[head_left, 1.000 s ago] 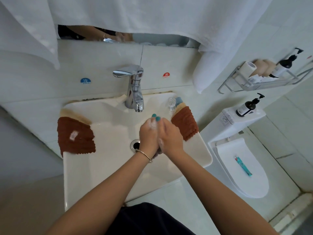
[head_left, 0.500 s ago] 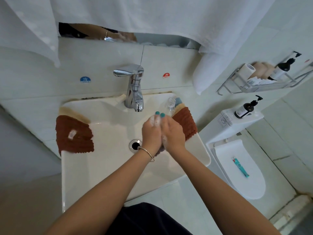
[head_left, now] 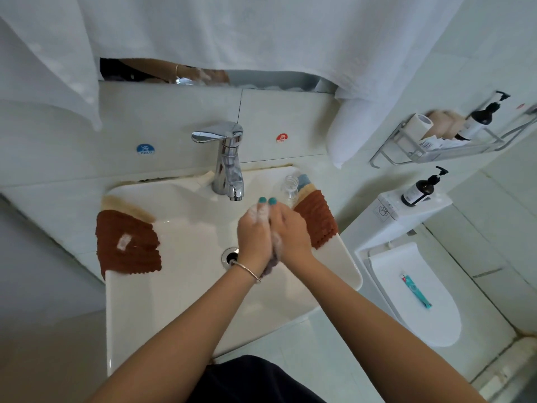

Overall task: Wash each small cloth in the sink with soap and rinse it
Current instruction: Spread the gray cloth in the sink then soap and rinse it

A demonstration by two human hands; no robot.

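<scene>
Here the left hand [head_left: 253, 237] and right hand [head_left: 291, 232] press palm to palm over the white sink [head_left: 174, 289], foam between them; a greyish small cloth [head_left: 270, 267] peeps out below the wrists, each grip apparently clenched round it; beyond, a brown cloth [head_left: 128, 242] drapes the sink's left rim and another brown cloth [head_left: 318, 221] the right; farthest, the chrome tap [head_left: 228, 164] stands at the back
</scene>
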